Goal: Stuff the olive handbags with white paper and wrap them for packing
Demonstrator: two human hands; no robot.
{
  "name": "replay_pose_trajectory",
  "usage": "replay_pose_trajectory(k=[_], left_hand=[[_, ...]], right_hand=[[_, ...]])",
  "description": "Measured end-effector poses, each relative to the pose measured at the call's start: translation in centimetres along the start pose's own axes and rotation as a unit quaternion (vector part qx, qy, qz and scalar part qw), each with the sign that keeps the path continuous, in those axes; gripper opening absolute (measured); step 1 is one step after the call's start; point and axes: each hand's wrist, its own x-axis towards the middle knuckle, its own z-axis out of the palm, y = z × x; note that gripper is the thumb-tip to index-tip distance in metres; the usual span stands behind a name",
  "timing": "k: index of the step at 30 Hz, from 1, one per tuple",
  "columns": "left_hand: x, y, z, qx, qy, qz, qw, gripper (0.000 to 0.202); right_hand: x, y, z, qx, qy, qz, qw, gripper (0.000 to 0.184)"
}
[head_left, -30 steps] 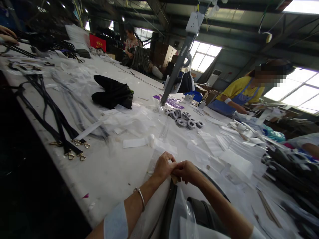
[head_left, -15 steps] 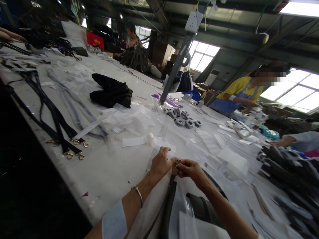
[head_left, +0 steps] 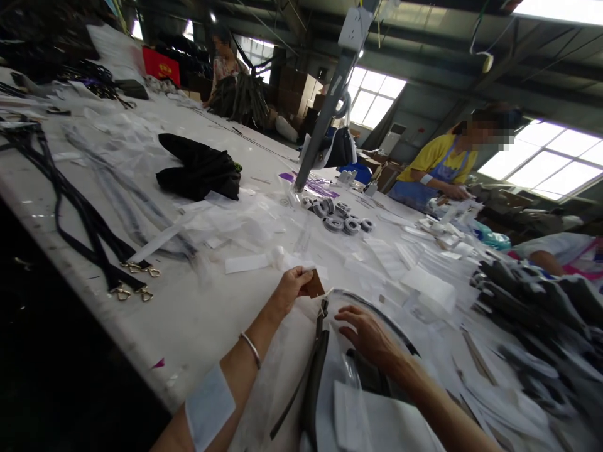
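Note:
My left hand (head_left: 293,290) pinches a small brown tag (head_left: 316,285) by its left side. A thin pale string (head_left: 328,294) runs from the tag to the end of a dark strap (head_left: 323,314). Just right of that strap my right hand (head_left: 366,331) hovers with its fingers apart, holding nothing. Beneath my forearms lies a dark olive item, probably a bag, with a rolled handle (head_left: 315,383) and clear plastic around it. White sheeting (head_left: 372,414) covers part of it, so its full shape is hidden.
Black straps with gold clasps (head_left: 134,292) lie along the left table edge. Black cloth (head_left: 200,168), grey tape rolls (head_left: 340,216) and white scraps spread over the table (head_left: 211,326). A grey post (head_left: 325,107) rises beyond. Co-workers stand across and at right, beside dark pieces (head_left: 527,301).
My right hand has let go of the string and tag and drawn back, fingers spreading. My left hand has moved slightly left and up with the tag, which now shows its flat face.

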Motion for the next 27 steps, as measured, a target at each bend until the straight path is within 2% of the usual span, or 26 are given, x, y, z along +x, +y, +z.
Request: replay_pose_trajectory(k=[2, 4, 6, 8, 10, 12, 13, 15, 18, 21, 24, 27], left_hand=[[-0.5, 0.5, -0.3, -0.011, -0.060, -0.017, 0.998, 0.054], [-1.0, 0.6, -0.5, 0.005, -0.133, -0.050, 0.990, 0.056], [-1.2, 0.3, -0.6, 0.037, -0.198, -0.089, 0.976, 0.058], [-1.2, -0.3, -0.7, 0.072, -0.239, -0.120, 0.961, 0.062], [-0.9, -0.7, -0.8, 0.100, -0.255, -0.140, 0.951, 0.067], [-0.6, -0.9, -1.0, 0.126, -0.259, -0.151, 0.946, 0.073], [-0.4, -0.9, -1.1, 0.144, -0.257, -0.154, 0.943, 0.076], [-0.2, -0.8, -1.2, 0.191, -0.241, -0.156, 0.939, 0.079], [-0.3, -0.7, -0.9, 0.278, -0.172, -0.137, 0.935, 0.070], [-0.7, -0.9, -0.1, 0.357, -0.109, -0.111, 0.921, 0.056], [-0.9, -1.0, 0.7, 0.425, -0.081, -0.085, 0.898, 0.042], [-1.0, -1.1, 1.5, 0.492, -0.055, -0.032, 0.868, 0.028]], right_hand=[[-1.5, -0.2, -1.1, -0.022, 0.074, -0.004, 0.997, 0.026], [-3.8, -0.7, -2.6, -0.003, 0.144, 0.027, 0.989, 0.028], [-7.1, -1.2, -3.9, 0.066, 0.189, 0.097, 0.975, 0.034], [-11.4, -1.7, -4.4, 0.175, 0.182, 0.189, 0.949, 0.043], [-16.2, -2.1, -3.5, 0.298, 0.112, 0.280, 0.905, 0.050], [-20.7, -2.3, -1.3, 0.411, 0.028, 0.357, 0.839, 0.055], [-22.5, -2.4, 0.1, 0.458, 0.003, 0.389, 0.799, 0.057], [-25.0, -2.6, 3.0, 0.541, 0.008, 0.426, 0.725, 0.058], [-25.7, -3.2, 5.9, 0.638, 0.094, 0.419, 0.639, 0.060], [-24.3, -3.9, 6.6, 0.708, 0.153, 0.382, 0.574, 0.064], [-22.7, -3.9, 6.7, 0.753, 0.175, 0.345, 0.532, 0.065], [-21.7, -3.0, 7.2, 0.768, 0.175, 0.330, 0.520, 0.058]])
